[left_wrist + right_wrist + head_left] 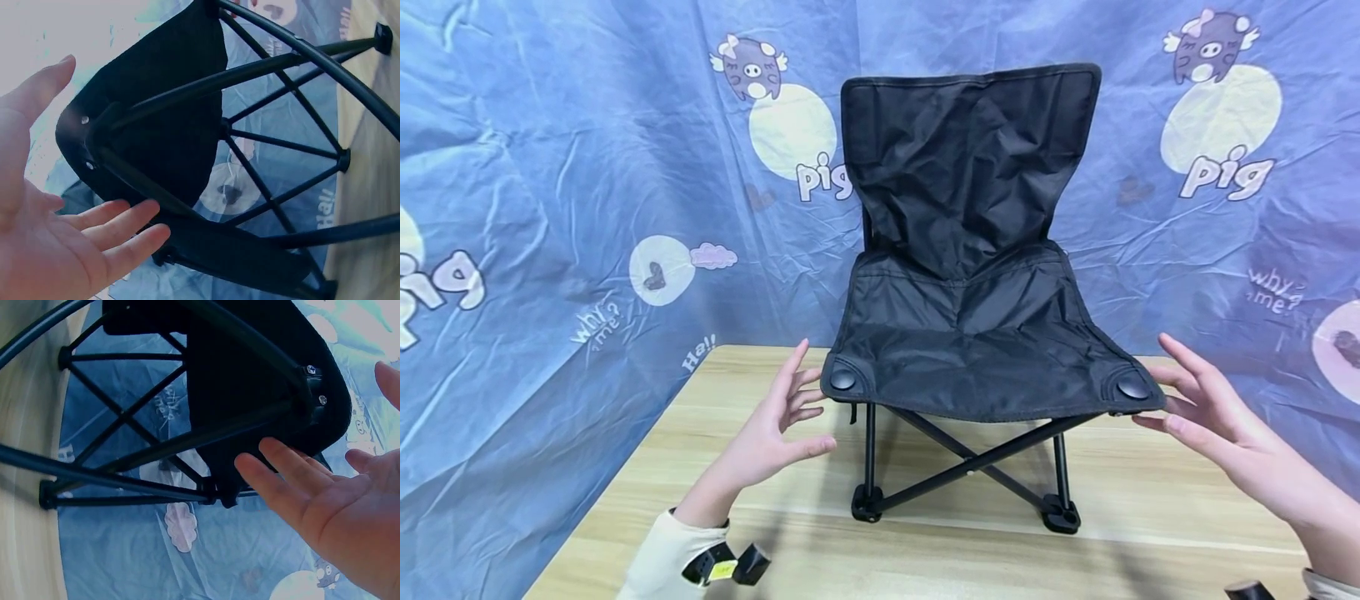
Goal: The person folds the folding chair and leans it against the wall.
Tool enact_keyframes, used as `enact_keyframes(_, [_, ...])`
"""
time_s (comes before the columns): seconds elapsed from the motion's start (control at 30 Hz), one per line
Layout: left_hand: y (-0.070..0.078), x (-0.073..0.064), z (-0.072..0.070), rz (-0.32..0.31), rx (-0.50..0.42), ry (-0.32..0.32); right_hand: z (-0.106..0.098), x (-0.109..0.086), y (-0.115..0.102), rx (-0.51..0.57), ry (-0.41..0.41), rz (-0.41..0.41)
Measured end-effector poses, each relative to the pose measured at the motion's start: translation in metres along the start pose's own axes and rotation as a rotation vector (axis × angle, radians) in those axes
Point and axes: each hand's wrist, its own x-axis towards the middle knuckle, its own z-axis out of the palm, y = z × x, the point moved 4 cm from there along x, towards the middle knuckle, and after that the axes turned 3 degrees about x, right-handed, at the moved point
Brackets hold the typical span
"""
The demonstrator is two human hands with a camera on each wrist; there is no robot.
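Fingers [792, 368] of left hand [766, 433] spread; right hand [1236, 429] likewise spread. Each hand close by a front corner of chair [958, 371]; contact cannot be told. Chair black, unfolded, upright between both hands. Table [805, 517] below hands, bearing chair. Blue cloth [550, 208] beyond hands, behind chair, pig-printed

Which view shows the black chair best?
The head view: it frames the black chair from the top of its backrest down to its front feet. The left and right wrist views show only parts, mainly dark fabric and crossing frame tubes, cut off by the picture edges.
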Motion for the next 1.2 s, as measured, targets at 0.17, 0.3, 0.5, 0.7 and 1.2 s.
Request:
enact_keyframes(0.17, [-0.008, 0.005, 0.002, 0.04, -0.211, -0.02, 0.001, 0.003, 0.005, 0.154, 0.005, -0.038])
enact_keyframes(0.3, [-0.013, 0.007, 0.004, 0.03, -0.385, -0.013, 0.001, 0.005, 0.009, 0.324, 0.002, -0.126])
enact_keyframes(0.5, [-0.012, 0.013, 0.007, 0.089, -0.511, 0.028, 0.002, 0.004, 0.017, 0.44, 0.044, -0.131])
enact_keyframes(0.7, [-0.007, 0.017, 0.011, 0.093, -0.465, 0.088, 0.003, 0.004, 0.022, 0.554, 0.016, -0.153])
enact_keyframes(1.2, [-0.009, 0.018, 0.011, 0.103, -0.436, 0.143, 0.005, 0.003, 0.03, 0.671, 0.055, -0.17])
